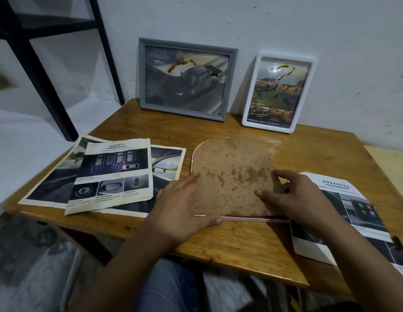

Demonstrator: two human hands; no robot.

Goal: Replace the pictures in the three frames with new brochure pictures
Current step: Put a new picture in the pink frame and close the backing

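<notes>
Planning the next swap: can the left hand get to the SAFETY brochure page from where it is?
Probably yes. The left hand rests on the face-down pink frame, and the SAFETY page lies on top of the pile right beside it, with nothing between them.

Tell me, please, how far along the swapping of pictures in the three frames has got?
Early. Nothing looks finished: the grey frame and white frame stand against the wall with stained pictures inside. In hand: the pink frame lies face down, left hand and right hand on its brown backing. Left: the SAFETY brochure and ADVANCED brochure lie unused.
</notes>
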